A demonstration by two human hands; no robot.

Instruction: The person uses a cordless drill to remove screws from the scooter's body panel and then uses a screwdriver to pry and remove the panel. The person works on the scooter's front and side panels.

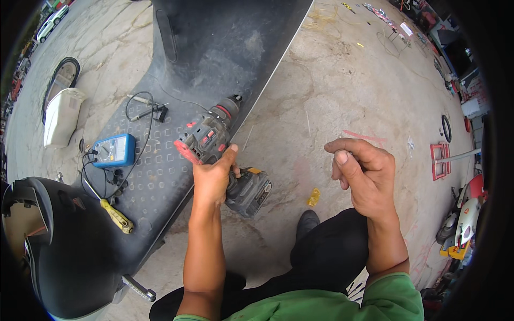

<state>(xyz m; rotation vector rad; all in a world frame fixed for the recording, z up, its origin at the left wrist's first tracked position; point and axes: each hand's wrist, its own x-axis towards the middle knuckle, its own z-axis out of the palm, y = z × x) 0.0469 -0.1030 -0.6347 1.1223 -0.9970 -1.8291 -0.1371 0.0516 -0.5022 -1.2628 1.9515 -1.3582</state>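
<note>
by the footboard (155,179), left hand (210,181) grips drill (203,137); right hand (369,174) curled, hold unclear.

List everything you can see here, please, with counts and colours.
Cordless drill: one, black and red, in the left hand
Scooter-like body: one, black, left and top centre
Multimeter: one, blue, on its bumpy platform
Screwdriver: one, yellow handle, below the multimeter
Container: one, white, ground at left
Small piece: one, yellow, ground near the shoe
Metal frame: one, red, right
Car: one, white, top left
Edge clutter: uncountable, mixed colours
Shoe: one, dark, lower centre
Hands: two, bare; left gripping, right curled
</note>
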